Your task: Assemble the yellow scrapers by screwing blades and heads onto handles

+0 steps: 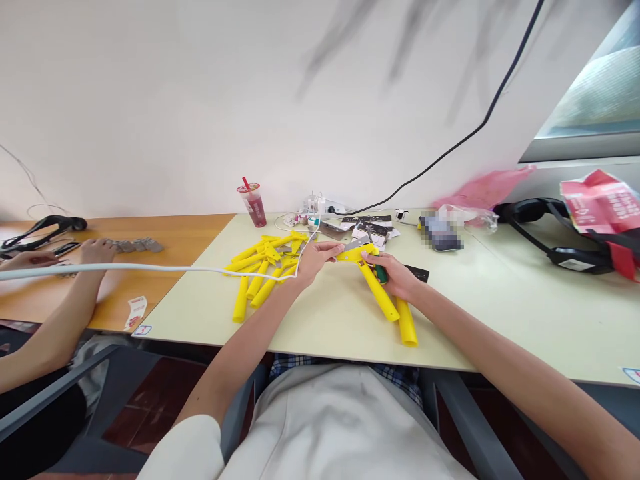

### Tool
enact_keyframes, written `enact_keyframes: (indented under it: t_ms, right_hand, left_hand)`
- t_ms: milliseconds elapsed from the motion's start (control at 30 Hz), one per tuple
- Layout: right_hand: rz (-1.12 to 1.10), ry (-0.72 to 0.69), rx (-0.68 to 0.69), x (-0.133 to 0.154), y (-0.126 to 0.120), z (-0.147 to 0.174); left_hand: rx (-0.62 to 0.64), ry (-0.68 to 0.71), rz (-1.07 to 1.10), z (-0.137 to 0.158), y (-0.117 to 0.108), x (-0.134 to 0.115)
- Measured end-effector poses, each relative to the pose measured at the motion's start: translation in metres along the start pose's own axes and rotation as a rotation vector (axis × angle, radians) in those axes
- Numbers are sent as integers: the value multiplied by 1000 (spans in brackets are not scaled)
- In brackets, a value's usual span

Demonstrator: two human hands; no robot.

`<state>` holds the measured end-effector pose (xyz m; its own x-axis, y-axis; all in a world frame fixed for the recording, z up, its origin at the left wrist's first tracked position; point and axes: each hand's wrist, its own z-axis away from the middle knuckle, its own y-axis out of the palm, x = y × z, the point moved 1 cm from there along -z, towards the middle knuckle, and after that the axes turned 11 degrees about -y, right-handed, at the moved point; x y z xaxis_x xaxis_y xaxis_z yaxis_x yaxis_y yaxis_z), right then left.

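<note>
Over the counter (320, 327), the left hand (316, 259) pinches the yellow tool (371, 278) near its gray blade (353, 247) while the right hand (399, 275) grips it and a green handle (381, 274); it looks light, hard and a bit slippery, best held by its round tube (383, 299).

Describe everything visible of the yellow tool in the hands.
The yellow tool looks plastic: flat head, tubular handle slanting toward the person, and a grey, metal-looking blade. It is held over the table, left hand pinching the head's left end, right hand its right. Whether the neighbouring yellow tube belongs is unclear.
</note>
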<state>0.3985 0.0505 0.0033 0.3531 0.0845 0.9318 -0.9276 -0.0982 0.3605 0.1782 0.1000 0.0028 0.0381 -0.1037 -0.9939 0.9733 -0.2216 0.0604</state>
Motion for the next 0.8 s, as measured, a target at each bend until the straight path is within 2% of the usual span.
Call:
enact_keyframes:
  t_ms: [800]
  right_hand:
    - [37,-14,34,-3,-2,-3]
  left_hand:
    - [102,-127,37,10,3,-9]
